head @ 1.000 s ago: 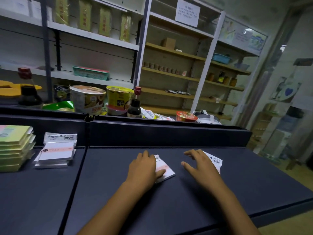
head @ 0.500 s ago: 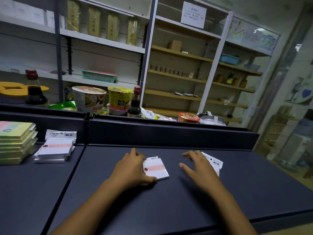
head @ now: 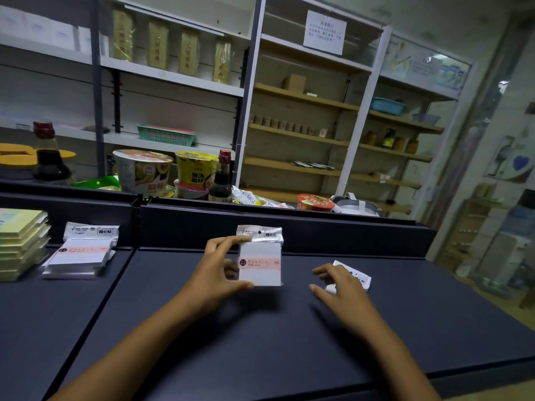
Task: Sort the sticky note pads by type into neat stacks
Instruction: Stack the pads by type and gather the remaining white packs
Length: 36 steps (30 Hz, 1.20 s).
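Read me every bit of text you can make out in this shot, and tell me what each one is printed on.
"ポストイット": pink band on the white pad held by the left hand.
"随心贴": header of that pad's wrapper, and of the top pad on the white stack.
"麻辣": big noodle bowl.
"酸汤面叶": yellow noodle cup.
Too blurred: wall notice, the pad under the right hand.

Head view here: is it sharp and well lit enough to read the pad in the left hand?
Head view: dim overall, wide-angle bend at the shelf posts; the pad gripped by the left hand is sharp, its pink band legible; the right hand looks slightly motion-blurred.
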Motion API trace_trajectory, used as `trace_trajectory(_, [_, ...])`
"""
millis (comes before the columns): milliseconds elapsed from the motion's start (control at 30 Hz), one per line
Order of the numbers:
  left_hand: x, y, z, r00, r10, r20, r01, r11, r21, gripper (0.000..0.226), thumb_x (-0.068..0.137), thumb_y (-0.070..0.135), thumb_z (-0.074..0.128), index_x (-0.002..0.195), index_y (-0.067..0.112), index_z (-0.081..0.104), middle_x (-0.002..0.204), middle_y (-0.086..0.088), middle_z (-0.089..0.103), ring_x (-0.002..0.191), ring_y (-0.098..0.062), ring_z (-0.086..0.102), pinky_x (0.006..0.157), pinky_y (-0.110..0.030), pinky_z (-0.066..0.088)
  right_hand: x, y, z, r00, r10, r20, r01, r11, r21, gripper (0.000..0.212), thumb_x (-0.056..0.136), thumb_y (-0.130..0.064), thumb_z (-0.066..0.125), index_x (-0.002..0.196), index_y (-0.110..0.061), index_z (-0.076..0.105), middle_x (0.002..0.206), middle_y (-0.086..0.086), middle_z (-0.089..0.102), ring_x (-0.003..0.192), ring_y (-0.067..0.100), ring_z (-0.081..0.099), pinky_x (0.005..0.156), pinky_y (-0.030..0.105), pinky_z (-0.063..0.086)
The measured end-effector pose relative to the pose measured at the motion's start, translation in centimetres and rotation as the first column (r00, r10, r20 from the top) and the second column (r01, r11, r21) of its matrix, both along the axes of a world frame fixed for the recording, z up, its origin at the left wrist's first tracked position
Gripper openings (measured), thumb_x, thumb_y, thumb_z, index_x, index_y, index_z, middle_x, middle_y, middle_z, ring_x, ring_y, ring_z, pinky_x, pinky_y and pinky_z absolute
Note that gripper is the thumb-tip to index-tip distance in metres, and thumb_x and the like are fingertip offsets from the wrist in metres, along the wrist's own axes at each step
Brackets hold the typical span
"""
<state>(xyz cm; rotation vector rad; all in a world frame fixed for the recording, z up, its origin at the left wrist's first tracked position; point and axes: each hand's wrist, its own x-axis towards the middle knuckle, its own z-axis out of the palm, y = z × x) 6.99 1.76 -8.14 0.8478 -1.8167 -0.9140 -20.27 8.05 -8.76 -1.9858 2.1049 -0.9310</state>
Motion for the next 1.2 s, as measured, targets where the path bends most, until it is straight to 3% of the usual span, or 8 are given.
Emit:
trace_trajectory(100, [0.1, 0.0, 0.3, 0.995, -0.048, -0.089, 0.054, 0.997, 0.058, 0.081, 0.068, -0.010, 0.082, 0.131, 0.028, 0.050, 0.127, -0.006, 0.050, 0.097, -0.024, 0.069, 0.085, -0.041, 0.059, -2.0, 0.4, 0.6, 0.998, -0.055, 0.026, 0.054, 0.998, 0.019, 0.026, 0.087, -0.027, 0.071, 0.112, -0.026, 0.064, 0.110, -0.008, 0.060, 0.105, 0.006, 0.057, 0.091, 0.022, 0.042])
trace_trajectory(200, [0.1, -0.1, 0.3, 0.993, -0.056, -0.108, 0.063, 0.996, 0.066, 0.081, 0.069, -0.008, 0.082, 0.133, 0.028, 0.048, 0.117, -0.009, 0.061, 0.099, -0.024, 0.068, 0.085, -0.039, 0.059, -4.4, 1.0, 0.8, 0.993, -0.120, 0.021, 0.119, 0.991, 0.068, 0.031, 0.086, -0.028, 0.074, 0.115, -0.023, 0.063, 0.110, -0.004, 0.059, 0.109, 0.014, 0.057, 0.091, 0.025, 0.042])
trace_trajectory(433, [-0.7, 0.0, -0.1, 0.994, -0.086, -0.060, 0.089, 0.995, 0.043, 0.081, 0.070, -0.006, 0.081, 0.134, 0.031, 0.047, 0.116, -0.006, 0.061, 0.098, -0.020, 0.067, 0.084, -0.035, 0.059, -7.9, 1.7, 0.6, 0.985, -0.170, -0.029, 0.171, 0.936, 0.309, 0.079, 0.073, -0.055, 0.079, 0.137, -0.021, 0.048, 0.125, -0.004, 0.042, 0.125, 0.016, 0.042, 0.107, 0.032, 0.039])
trace_trajectory(567, [-0.9, 0.2, -0.3, 0.994, -0.107, -0.025, 0.108, 0.993, 0.037, 0.083, 0.071, -0.002, 0.082, 0.135, 0.035, 0.046, 0.117, 0.002, 0.061, 0.097, -0.011, 0.066, 0.082, -0.026, 0.058, -8.1, 1.6, 0.0, 0.980, -0.193, 0.037, 0.172, 0.933, 0.316, 0.091, 0.070, -0.058, 0.079, 0.143, -0.017, 0.043, 0.128, -0.004, 0.036, 0.129, 0.015, 0.037, 0.110, 0.033, 0.036])
trace_trajectory(833, [-0.8, -0.1, -0.5, 0.996, -0.093, -0.003, 0.093, 0.996, 0.007, 0.081, 0.072, 0.000, 0.083, 0.134, 0.038, 0.046, 0.118, 0.002, 0.060, 0.098, -0.009, 0.066, 0.081, -0.024, 0.057, -7.8, 1.8, -0.3, 0.964, -0.246, 0.103, 0.211, 0.939, 0.273, 0.078, 0.068, -0.053, 0.084, 0.129, -0.016, 0.051, 0.124, -0.001, 0.036, 0.124, 0.019, 0.041, 0.107, 0.033, 0.039])
trace_trajectory(1000, [-0.5, -0.5, -0.9, 0.996, -0.087, -0.007, 0.087, 0.996, 0.007, 0.082, 0.072, 0.001, 0.082, 0.132, 0.042, 0.046, 0.119, 0.002, 0.060, 0.099, -0.006, 0.065, 0.080, -0.021, 0.056, -6.7, 2.6, -0.5, 0.937, -0.267, 0.225, 0.236, 0.959, 0.156, 0.071, 0.060, -0.043, 0.091, 0.113, -0.030, 0.046, 0.117, -0.002, 0.034, 0.101, 0.011, 0.051, 0.083, 0.023, 0.044])
trace_trajectory(1067, [-0.3, -0.6, -1.0, 0.997, -0.079, -0.013, 0.079, 0.997, 0.004, 0.082, 0.072, 0.001, 0.083, 0.133, 0.043, 0.046, 0.119, 0.003, 0.061, 0.100, -0.009, 0.066, 0.081, -0.023, 0.056, -5.9, 3.1, -0.5, 0.930, -0.250, 0.268, 0.231, 0.968, 0.100, 0.071, 0.059, -0.037, 0.092, 0.111, -0.034, 0.044, 0.114, -0.001, 0.040, 0.094, 0.011, 0.057, 0.075, 0.021, 0.045])
trace_trajectory(1200, [0.0, -0.8, -1.0, 0.998, -0.058, -0.029, 0.058, 0.998, 0.002, 0.083, 0.072, 0.001, 0.083, 0.132, 0.046, 0.046, 0.119, 0.004, 0.061, 0.100, -0.011, 0.066, 0.081, -0.023, 0.056, -3.9, 4.2, -0.8, 0.895, -0.160, 0.417, 0.162, 0.986, 0.032, 0.071, 0.066, -0.018, 0.089, 0.114, -0.037, 0.042, 0.097, 0.003, 0.068, 0.085, 0.019, 0.070, 0.074, 0.037, 0.059])
